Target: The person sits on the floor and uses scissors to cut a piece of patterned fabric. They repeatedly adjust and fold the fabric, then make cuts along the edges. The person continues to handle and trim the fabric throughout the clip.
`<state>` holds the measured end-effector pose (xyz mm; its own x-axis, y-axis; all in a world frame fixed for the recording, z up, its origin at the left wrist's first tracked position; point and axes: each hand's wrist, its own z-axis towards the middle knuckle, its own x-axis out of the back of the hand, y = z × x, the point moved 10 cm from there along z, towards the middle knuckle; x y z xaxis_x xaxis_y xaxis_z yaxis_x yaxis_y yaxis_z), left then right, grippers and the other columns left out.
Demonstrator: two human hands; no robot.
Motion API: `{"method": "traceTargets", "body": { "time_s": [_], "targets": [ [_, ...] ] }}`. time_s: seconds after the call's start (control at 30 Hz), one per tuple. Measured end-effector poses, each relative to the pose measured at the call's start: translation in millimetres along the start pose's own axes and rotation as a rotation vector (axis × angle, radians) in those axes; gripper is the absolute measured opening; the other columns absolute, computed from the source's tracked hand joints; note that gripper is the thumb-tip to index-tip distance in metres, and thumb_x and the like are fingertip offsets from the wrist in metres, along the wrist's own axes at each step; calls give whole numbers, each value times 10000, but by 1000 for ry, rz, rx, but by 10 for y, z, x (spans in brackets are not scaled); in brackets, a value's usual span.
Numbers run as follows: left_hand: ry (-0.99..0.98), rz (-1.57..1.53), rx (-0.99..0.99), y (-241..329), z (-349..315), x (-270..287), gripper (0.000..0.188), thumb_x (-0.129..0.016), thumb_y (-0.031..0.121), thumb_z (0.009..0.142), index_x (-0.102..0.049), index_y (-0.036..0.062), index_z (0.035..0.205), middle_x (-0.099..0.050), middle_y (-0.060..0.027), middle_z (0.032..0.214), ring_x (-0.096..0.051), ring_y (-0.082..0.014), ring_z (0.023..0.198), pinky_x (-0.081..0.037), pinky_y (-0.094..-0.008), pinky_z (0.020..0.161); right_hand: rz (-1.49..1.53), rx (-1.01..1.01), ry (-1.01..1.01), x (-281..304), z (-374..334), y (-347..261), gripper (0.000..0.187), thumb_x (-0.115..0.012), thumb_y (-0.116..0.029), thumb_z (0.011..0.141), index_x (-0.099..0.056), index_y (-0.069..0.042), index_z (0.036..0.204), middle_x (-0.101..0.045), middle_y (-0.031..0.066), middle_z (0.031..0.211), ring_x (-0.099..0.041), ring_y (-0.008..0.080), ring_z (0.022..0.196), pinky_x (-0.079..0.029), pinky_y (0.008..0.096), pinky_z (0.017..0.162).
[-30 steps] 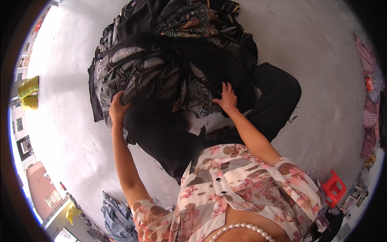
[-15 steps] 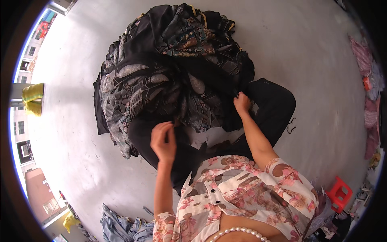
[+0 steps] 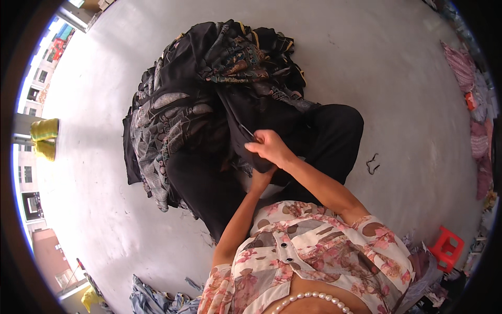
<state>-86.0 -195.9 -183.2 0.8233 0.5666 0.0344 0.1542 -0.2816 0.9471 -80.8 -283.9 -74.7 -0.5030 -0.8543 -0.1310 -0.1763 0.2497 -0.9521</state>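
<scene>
A big heap of black garments (image 3: 172,125) with grey, white and brown patterns lies on the floor in front of me, reaching between my legs. My right hand (image 3: 269,148) is pinched on the edge of a plain black cloth (image 3: 256,112) that stretches from the heap toward me. A thin pale line runs along that edge just beyond the fingertips; I cannot make out what it is. My left hand (image 3: 261,179) is just below, under the hanging end of the same cloth, with its fingers hidden.
Black-trousered legs bend on both sides of the near heap. A loose dark cord (image 3: 372,164) lies on the grey floor to the right. A red stool (image 3: 446,249) stands at lower right, pink cloths (image 3: 460,68) along the right edge, blue-grey cloth (image 3: 154,297) at lower left, a yellow bundle (image 3: 44,138) far left.
My right hand has moved left, drawing the black cloth across to the middle. My left hand has gone from above the left leg to beneath the cloth. The right knee has shifted inward.
</scene>
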Motion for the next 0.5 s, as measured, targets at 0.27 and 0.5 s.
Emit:
{"method": "traceTargets", "body": {
  "time_s": [0.27,0.5],
  "targets": [
    [-51,-1059,-410,2014,-383,1779,304,-534,161,828,-621,-34,1045,-659,-135,974,-634,-239,884,-511,-333,847,-220,264,83,429,486,-1172,228,-610,-225,880,-629,-9,947,-677,54,790,-504,23,585,-386,188,527],
    [47,-1325,-482,1282,-616,2917,319,-529,188,851,-613,-31,1067,-653,-136,1005,-630,-239,907,-510,-342,858,-30,141,-95,-156,464,-494,212,-606,-236,904,-609,-26,935,-661,59,751,-366,1,424,-264,167,388]
  ]
}}
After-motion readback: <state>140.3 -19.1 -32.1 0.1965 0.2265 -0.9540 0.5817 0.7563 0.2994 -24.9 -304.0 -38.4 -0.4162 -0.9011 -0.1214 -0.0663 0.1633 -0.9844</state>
